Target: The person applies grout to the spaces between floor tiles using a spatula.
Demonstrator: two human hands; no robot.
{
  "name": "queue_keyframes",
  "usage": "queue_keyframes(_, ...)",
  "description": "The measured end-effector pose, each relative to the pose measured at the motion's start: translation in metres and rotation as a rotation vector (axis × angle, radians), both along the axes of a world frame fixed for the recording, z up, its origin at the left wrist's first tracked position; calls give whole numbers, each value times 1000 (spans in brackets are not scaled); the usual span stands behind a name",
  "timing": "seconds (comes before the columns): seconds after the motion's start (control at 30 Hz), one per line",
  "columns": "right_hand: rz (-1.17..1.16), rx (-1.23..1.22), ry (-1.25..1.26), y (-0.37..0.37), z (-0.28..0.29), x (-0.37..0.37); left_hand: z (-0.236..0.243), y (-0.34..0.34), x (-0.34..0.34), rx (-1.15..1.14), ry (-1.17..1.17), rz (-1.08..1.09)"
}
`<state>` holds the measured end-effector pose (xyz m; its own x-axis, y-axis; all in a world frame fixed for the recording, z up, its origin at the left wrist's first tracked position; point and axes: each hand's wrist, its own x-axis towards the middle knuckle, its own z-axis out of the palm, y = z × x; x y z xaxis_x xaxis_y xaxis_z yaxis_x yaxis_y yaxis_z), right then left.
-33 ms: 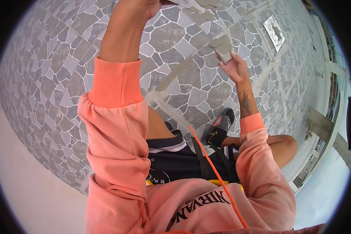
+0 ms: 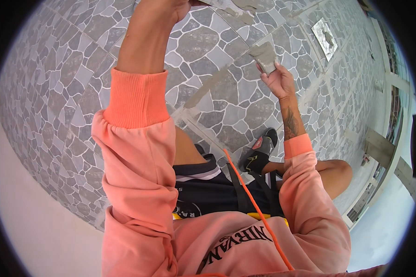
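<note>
Pinched in my right hand (image 2: 282, 82) is a putty knife (image 2: 265, 57), its broad blade coated with wet grey mortar and held over the tiles. My left hand (image 2: 182, 9) reaches to the top edge, where its fingers are mostly cut off. It grips a flat metal trowel (image 2: 217, 3), only partly in view, with a lump of grey mortar (image 2: 238, 14) on it. Below both hands lies a tile floor (image 2: 198, 44) patterned like paving stones. A smeared strip of grey mortar (image 2: 207, 87) follows a joint between tiles.
A shiny metal plate (image 2: 326, 41) with a dab of mortar lies on the tiles beyond my right hand. My shoe (image 2: 262, 147) rests near the joint. Wooden boards (image 2: 379, 147) run along the right side. A pale wall (image 2: 37, 207) curves round the lower left.
The putty knife in my right hand has shifted very slightly to the right. My left hand and the trowel look the same.
</note>
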<state>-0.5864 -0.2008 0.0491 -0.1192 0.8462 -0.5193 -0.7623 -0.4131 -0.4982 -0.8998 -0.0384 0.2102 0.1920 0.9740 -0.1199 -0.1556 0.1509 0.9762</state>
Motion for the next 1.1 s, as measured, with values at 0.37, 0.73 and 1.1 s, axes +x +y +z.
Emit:
queue_keyframes(0.37,-126,231,89,-14,2,-2,-7,12,-2,51,-2,-41)
queue_keyframes(0.73,-140,287,263,3,23,-19,-10,12,6,-23,-18,-25)
queue_keyframes(1.1,-127,229,384,-11,21,-33,-14,13,1,-35,-86,-11)
